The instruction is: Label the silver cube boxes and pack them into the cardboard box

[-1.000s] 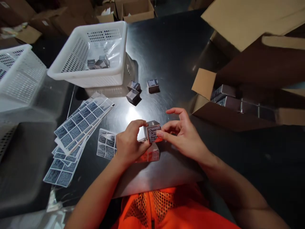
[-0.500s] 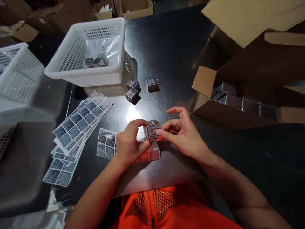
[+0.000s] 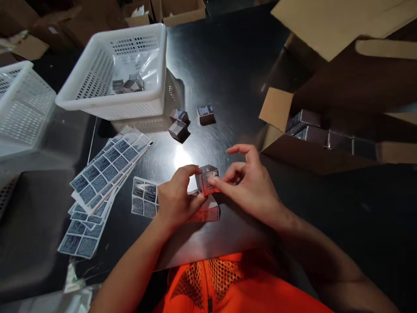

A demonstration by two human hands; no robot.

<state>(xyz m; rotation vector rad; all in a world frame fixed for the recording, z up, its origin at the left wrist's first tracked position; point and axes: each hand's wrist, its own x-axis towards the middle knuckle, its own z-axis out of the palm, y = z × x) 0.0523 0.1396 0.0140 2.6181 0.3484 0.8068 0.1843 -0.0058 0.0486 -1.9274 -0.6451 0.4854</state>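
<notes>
Forearms come in from below, both bent toward the middle of the dark table (image 3: 234,65), my wrists angled inward so the hands meet just past its near edge. To my right an open carton (image 3: 312,148) holds rows of small boxes; at the far left a white basket (image 3: 107,98) has a few more inside. Label sheets (image 3: 107,163) fan out left of my hands. My left hand (image 3: 174,202) curls round the small box (image 3: 206,178), thumb and fingers gripping its left side, lifted just above the table. My right hand (image 3: 252,187) presses thumb and forefinger against the box's labelled face, other fingers raised and loosely spread. Three loose boxes (image 3: 179,126) lie beyond, near the basket.
</notes>
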